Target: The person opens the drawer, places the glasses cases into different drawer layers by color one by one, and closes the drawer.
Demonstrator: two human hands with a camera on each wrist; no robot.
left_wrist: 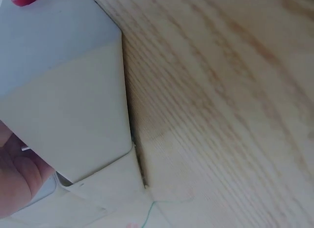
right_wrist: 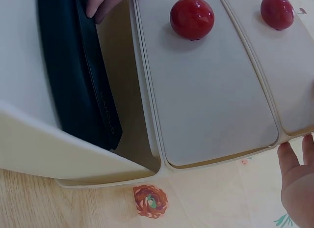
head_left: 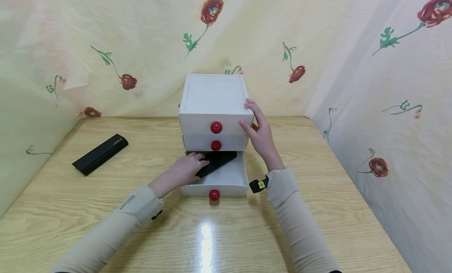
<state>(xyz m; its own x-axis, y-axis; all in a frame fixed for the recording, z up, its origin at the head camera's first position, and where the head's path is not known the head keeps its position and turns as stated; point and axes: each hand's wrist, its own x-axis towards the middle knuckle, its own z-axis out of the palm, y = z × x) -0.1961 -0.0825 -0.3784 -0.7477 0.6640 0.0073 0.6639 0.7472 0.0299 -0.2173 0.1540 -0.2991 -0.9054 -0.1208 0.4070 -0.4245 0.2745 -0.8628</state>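
Note:
A white drawer unit (head_left: 216, 93) with red round knobs stands on the table, its bottom drawer (head_left: 197, 190) pulled out. Inside that drawer lies a long black glasses case (head_left: 223, 160), slanting, faint lettering on it in the right wrist view. My left hand (head_left: 183, 170) reaches over the drawer's left side and pinches the case near one end. In the left wrist view the drawer wall (left_wrist: 73, 110) hides most of its fingers. With thumb on the front and fingers on the top and side, my right hand (head_left: 262, 135) holds the unit's upper right corner.
Another black case (head_left: 100, 154) lies on the wooden table (head_left: 148, 233), left of the unit. The two upper drawers are closed. A flowered cloth (head_left: 155, 37) hangs behind and along both sides.

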